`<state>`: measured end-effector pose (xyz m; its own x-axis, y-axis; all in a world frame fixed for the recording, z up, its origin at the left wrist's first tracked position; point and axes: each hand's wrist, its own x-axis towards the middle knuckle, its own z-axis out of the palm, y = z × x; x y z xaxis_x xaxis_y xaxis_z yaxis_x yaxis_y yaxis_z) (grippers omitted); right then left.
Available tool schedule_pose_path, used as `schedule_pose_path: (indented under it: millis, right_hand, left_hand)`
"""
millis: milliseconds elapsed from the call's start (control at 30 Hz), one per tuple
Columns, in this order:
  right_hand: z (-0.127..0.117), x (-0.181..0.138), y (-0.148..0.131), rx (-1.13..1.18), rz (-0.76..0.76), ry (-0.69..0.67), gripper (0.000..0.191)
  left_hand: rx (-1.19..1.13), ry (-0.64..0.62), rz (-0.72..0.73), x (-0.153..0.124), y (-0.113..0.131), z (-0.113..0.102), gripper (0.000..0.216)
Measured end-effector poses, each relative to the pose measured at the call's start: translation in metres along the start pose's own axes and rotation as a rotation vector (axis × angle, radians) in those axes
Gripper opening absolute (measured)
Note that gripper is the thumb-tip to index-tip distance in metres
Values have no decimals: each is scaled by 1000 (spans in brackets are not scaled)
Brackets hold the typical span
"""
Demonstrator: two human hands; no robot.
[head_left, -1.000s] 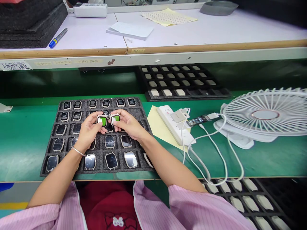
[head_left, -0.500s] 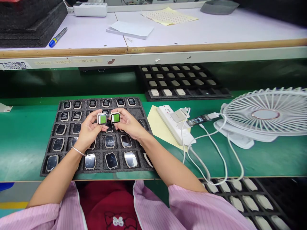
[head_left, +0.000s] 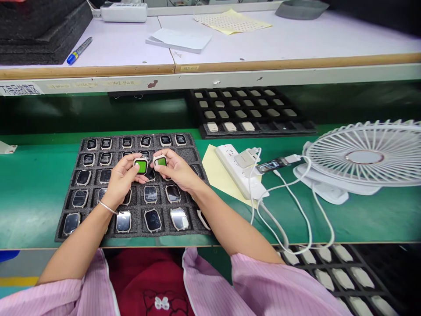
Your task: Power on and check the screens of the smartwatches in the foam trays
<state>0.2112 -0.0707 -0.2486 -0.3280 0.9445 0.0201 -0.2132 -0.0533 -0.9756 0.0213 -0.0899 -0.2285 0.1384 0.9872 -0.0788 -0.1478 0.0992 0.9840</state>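
Note:
My left hand (head_left: 122,177) is closed on a smartwatch (head_left: 141,166) without a strap, its screen lit green, the thumb at the edge of the glass. In my right hand (head_left: 177,169) I grip a second smartwatch (head_left: 161,161), also showing green, with my thumb lying over the lower part of its screen. Both watches are held side by side above a dark foam tray (head_left: 134,235). Rows of watch bodies sit in the tray's pockets, the far ones with white text on black screens, the nearer ones dark. My hands hide some pockets in the middle.
Right of the tray lies a white power strip (head_left: 241,171) on yellow paper, with a charger and looping white cables (head_left: 305,210). Beyond is a white fan (head_left: 365,156). Another foam tray (head_left: 256,133) sits under the shelf (head_left: 230,74), and a further tray (head_left: 348,276) is below the bench edge.
Both screens went from part white, part green to mostly green. My right thumb has moved up onto its watch's screen, and my left thumb now reaches its screen's edge.

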Motion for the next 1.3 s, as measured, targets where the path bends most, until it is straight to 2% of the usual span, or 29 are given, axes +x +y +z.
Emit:
schedule_pose_path:
  millis: [600,867,1033,1300]
  right_hand:
    - [-3,1,5,-21,-38,5,48]
    - [1,0,-3,0,18,40,36]
    - [0,0,-3,15,47,52,33]
    - [0,-2,-5,19,56,35,40]
  left_hand:
    - [4,-13,52,2,-7,-3,59]
    - [20,4,2,0,-2,0,42]
    - [7,12,-17,-1,-1,1,46]
    - [-39,4,-48,-2,3,1,54]
